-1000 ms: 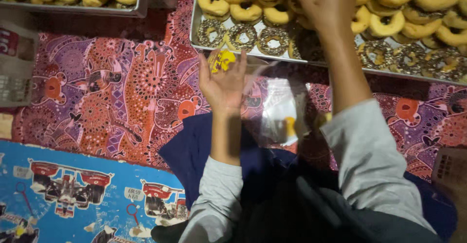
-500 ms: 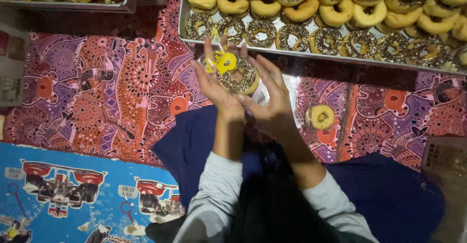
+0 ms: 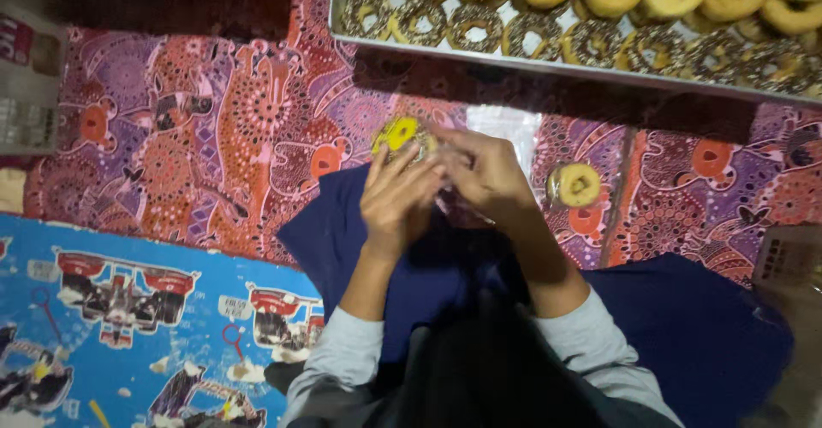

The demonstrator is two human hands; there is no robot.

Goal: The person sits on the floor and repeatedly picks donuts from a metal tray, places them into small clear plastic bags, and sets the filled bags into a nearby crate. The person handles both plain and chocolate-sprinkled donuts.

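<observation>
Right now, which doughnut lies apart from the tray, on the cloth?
The plain yellow doughnut lies alone on the patterned cloth, just beside the right hand; the others sit in the metal tray.

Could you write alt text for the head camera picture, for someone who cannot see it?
Seen from above, a person's left hand and right hand together hold a doughnut with a yellow label over a dark blue cloth. A metal tray of doughnuts lies beyond, and one wrapped plain doughnut rests on the patterned red and purple mat.
</observation>
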